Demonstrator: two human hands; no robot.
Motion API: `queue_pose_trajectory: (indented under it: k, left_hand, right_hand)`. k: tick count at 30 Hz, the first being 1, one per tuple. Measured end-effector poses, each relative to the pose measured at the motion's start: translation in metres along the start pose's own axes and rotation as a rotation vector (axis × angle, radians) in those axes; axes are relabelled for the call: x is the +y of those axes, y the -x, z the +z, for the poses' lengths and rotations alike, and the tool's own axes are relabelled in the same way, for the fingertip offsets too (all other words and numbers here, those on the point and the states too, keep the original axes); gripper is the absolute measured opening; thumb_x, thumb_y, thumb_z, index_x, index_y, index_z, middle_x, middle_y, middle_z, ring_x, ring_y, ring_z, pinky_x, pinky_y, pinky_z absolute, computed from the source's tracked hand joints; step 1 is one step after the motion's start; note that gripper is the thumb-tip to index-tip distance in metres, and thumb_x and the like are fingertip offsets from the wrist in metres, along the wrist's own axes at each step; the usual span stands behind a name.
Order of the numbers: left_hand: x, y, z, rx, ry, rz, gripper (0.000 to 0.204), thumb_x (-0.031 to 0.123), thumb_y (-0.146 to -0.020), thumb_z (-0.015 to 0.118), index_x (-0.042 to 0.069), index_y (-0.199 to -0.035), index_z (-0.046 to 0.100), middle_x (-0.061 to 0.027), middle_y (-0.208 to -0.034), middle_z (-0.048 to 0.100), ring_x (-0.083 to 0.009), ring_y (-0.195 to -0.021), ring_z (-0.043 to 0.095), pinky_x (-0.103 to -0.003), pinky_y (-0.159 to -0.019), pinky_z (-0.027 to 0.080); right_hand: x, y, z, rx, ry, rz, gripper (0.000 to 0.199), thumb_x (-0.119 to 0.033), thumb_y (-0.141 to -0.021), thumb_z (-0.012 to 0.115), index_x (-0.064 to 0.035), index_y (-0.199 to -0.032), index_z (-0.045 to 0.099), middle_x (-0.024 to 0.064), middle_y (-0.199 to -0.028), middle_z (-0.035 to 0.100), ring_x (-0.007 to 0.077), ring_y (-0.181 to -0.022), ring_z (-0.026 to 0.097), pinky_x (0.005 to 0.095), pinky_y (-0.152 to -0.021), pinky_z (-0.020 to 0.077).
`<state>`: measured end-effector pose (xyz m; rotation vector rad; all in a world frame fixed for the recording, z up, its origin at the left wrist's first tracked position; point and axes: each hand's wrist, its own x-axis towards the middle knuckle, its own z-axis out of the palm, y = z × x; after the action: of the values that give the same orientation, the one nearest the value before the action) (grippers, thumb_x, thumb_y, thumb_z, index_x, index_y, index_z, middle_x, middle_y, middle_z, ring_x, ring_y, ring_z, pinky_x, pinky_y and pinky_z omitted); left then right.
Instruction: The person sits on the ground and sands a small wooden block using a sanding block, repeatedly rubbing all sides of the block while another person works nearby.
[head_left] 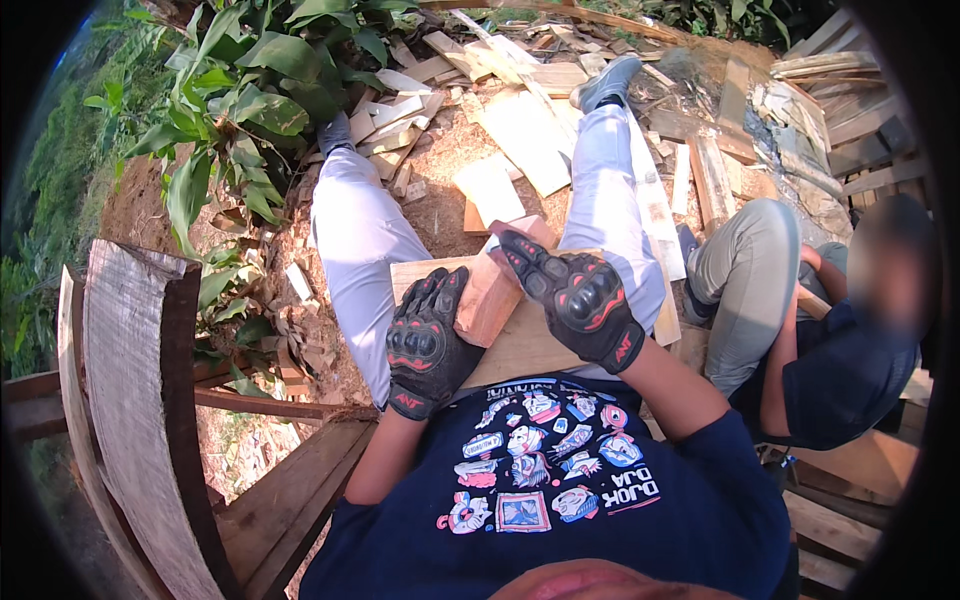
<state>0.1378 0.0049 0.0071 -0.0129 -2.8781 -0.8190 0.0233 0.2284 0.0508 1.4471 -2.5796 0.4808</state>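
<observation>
A reddish wooden block (487,308) lies at a slant on a flat pale board (530,350) across my lap. My left hand (430,342), in a black glove with red trim, rests flat on the board against the block's left side, fingers stretched out and close together. From the right, my right hand (572,298), in the matching glove, reaches over the block, and its fingers grip the block's far upper part. The right thumb and the underside of both hands are hidden.
Pale offcuts and planks (525,135) litter the sawdust-covered ground between and beyond my legs. Leafy plants (270,90) grow at the far left. Upright thick boards (135,400) stand at my left. Close on my right, another person (830,370) sits with knees bent. Stacked timber (850,120) stands behind them.
</observation>
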Motion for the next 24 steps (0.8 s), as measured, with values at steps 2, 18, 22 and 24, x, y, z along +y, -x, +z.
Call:
queue_pose_trajectory:
  k: [2,18,22,24]
  left_hand:
    - [0.003,0.002,0.006,-0.009,0.035,-0.075,0.073,0.032,-0.082,0.087,0.000,-0.143,0.063,-0.0244,-0.135,0.070,-0.0398,-0.130,0.065,-0.052,-0.118,0.046]
    - [0.002,-0.001,0.000,-0.020,-0.035,-0.045,0.070,0.031,-0.084,0.085,0.003,-0.145,0.063,-0.0248,-0.137,0.069,-0.0415,-0.129,0.065,-0.052,-0.115,0.048]
    - [0.004,-0.005,-0.002,0.100,-0.054,0.019,0.061,0.029,-0.088,0.084,0.003,-0.140,0.066,-0.0216,-0.133,0.072,-0.0420,-0.123,0.068,-0.051,-0.109,0.052]
    - [0.006,0.000,-0.001,0.077,-0.060,0.019,0.060,0.029,-0.089,0.084,0.003,-0.140,0.066,-0.0219,-0.133,0.072,-0.0424,-0.122,0.068,-0.052,-0.109,0.052]
  right_hand:
    - [-0.039,0.016,-0.003,-0.031,-0.146,-0.128,0.066,-0.003,-0.093,0.058,-0.0168,-0.158,0.059,0.0064,-0.158,0.062,0.0185,-0.074,0.071,0.0376,-0.072,0.0593]
    - [0.027,0.002,0.015,0.088,0.047,0.129,0.068,0.001,-0.091,0.059,-0.0179,-0.156,0.059,0.0104,-0.146,0.070,0.0275,-0.079,0.072,0.0424,-0.071,0.0588]
    - [0.094,0.008,-0.005,0.332,-0.058,0.340,0.074,0.012,-0.088,0.049,-0.0067,-0.160,0.051,0.0134,-0.156,0.060,0.0383,-0.125,0.070,0.0435,-0.105,0.0576]
    - [0.046,0.000,-0.032,0.361,-0.068,0.303,0.068,0.006,-0.088,0.056,-0.0046,-0.155,0.055,0.0215,-0.148,0.065,0.0402,-0.120,0.070,0.0470,-0.100,0.0582]
